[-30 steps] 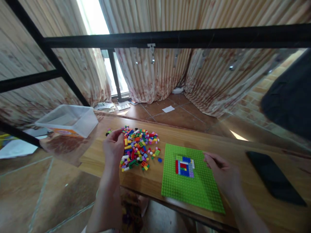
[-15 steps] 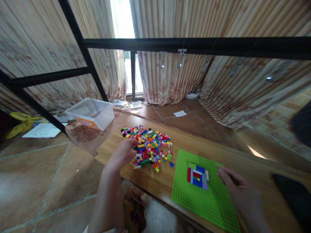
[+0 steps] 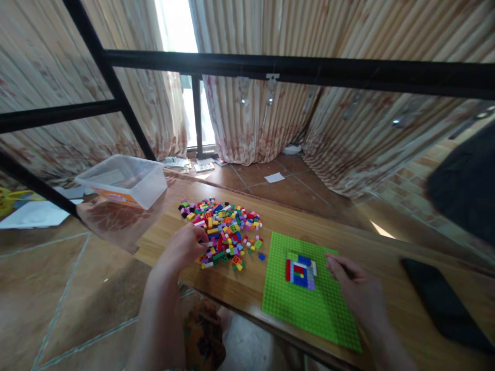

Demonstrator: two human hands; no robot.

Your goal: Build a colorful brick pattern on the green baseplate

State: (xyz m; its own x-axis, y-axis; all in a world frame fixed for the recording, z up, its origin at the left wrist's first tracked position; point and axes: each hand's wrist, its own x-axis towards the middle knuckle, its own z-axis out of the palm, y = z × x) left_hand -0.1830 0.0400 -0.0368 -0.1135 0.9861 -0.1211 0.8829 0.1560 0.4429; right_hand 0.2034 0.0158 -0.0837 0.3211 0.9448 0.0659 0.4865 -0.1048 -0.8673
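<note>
My left hand [image 3: 181,251] is at the near left side of a heaped pile of small coloured toy bricks [image 3: 228,226]. Its fingers are curled together among the bricks, and whatever is at the fingertips is too small to make out. A green studded baseplate [image 3: 294,309] lies to the right of the pile. Near its middle sits a flat, roughly square build [image 3: 300,273] of blue, red, white, light blue and purple bricks. Over the plate's right edge, my right hand [image 3: 359,288] has thumb and forefinger pinched together; anything between them is hidden.
All this lies on a narrow wooden bench [image 3: 243,286]. A clear plastic tub [image 3: 150,185] stands beyond its left end, and a black phone [image 3: 436,299] lies at the right. One blue brick [image 3: 262,256] lies between pile and plate. Dark metal bars [image 3: 309,69] cross in front of curtains.
The view has turned slightly right, so everything sits further left and more of the phone shows. My left hand stays at the pile and my right hand stays pinched by the plate's edge.
</note>
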